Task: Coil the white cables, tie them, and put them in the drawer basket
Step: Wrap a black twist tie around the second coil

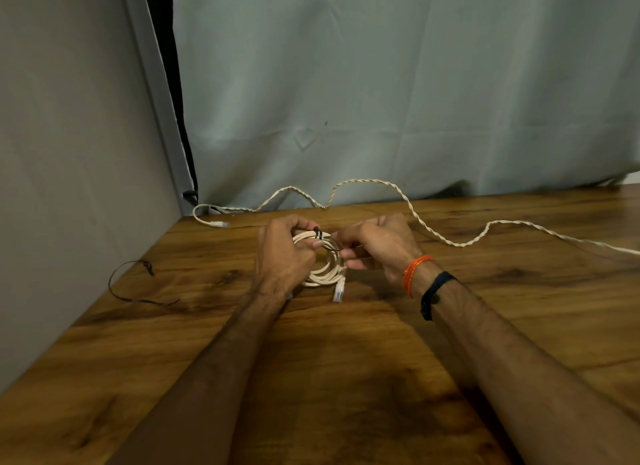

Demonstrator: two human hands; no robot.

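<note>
A coiled white cable lies on the wooden table between my hands, its clear plug hanging at the near side. My left hand grips the coil's left and top side. A thin black tie wraps the coil at its top. My right hand pinches the free end of that tie to the right of the coil. A second white cable, twisted and uncoiled, snakes along the table's back edge from a plug at the far left to the right edge of the frame.
A loose black tie lies curled on the table at the left, near a grey wall. A pale curtain hangs behind the table. The drawer basket is not in view.
</note>
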